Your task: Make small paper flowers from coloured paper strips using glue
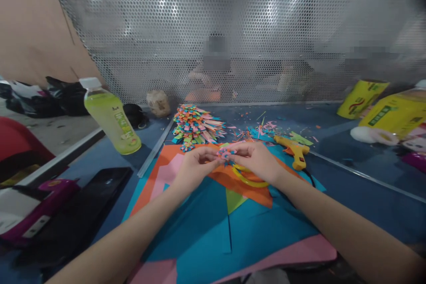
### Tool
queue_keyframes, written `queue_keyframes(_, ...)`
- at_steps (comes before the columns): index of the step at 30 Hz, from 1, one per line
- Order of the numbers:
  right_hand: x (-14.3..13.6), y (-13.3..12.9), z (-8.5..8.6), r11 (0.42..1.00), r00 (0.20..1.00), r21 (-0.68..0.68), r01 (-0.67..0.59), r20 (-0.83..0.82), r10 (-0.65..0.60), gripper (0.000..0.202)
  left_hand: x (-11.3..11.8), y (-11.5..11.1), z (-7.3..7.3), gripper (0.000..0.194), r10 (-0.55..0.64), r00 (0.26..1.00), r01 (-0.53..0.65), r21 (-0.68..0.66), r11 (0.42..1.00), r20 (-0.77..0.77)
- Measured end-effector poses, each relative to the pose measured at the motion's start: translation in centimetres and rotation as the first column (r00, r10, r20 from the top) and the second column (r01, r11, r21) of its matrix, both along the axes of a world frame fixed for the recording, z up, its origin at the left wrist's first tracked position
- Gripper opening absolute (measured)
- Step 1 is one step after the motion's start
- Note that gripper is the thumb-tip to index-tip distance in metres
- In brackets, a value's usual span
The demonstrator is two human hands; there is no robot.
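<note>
Between my fingertips is a small paper flower (pixel 226 154) in pink and blue. My left hand (pixel 199 163) pinches it from the left, and my right hand (pixel 257 158) grips its other side. Below my hands lie sheets of coloured paper, a large blue sheet (pixel 189 222) on top with orange paper (pixel 256 194) and pink paper (pixel 171 171) around it. A yellow scissors handle (pixel 250 182) shows under my right hand, its blades hidden. Behind my left hand stands a layered pile of colourful paper strips (pixel 195 126). Right of my hands rests a yellow glue gun (pixel 294 148).
Paper scraps (pixel 262 128) litter the table behind the glue gun. A drink bottle (pixel 111 117), a black phone (pixel 89 199) and a purple device (pixel 43 213) stand or lie at left. Yellow containers (pixel 396 113) are at right. A perforated metal panel (pixel 233 13) closes off the back.
</note>
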State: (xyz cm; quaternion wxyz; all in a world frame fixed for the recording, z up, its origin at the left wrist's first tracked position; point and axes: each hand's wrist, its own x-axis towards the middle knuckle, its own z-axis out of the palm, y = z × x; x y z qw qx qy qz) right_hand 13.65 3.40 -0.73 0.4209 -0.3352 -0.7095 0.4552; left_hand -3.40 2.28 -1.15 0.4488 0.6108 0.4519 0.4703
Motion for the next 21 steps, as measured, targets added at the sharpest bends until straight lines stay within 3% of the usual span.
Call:
queue_keyframes(6,0.5,0.3,0.4,0.992,0.997,-0.116,0.047,-0.055,-0.053,0.023,0.2,0.0,0.5,0.03,-0.031,0.999,0.034,-0.077,0.996,0.039)
queue_keyframes(12,1.1,0.6,0.9,0.97,0.968,-0.178,0.166,-0.157,-0.194,0.019,-0.3,0.3,1.4,0.038,0.037,0.994,-0.019,-0.171,0.985,0.103)
queue_keyframes(16,1.4,0.8,1.4,0.945,0.909,-0.303,0.124,-0.347,-0.231,0.021,-1.6,1.1,2.2,0.033,0.155,0.977,-0.149,-0.049,0.988,0.146)
queue_keyframes(21,2.1,1.2,1.8,0.906,0.837,-0.423,0.007,-0.493,-0.237,0.012,-3.1,2.3,2.4,0.025,0.319,0.946,-0.323,0.101,0.941,0.057)
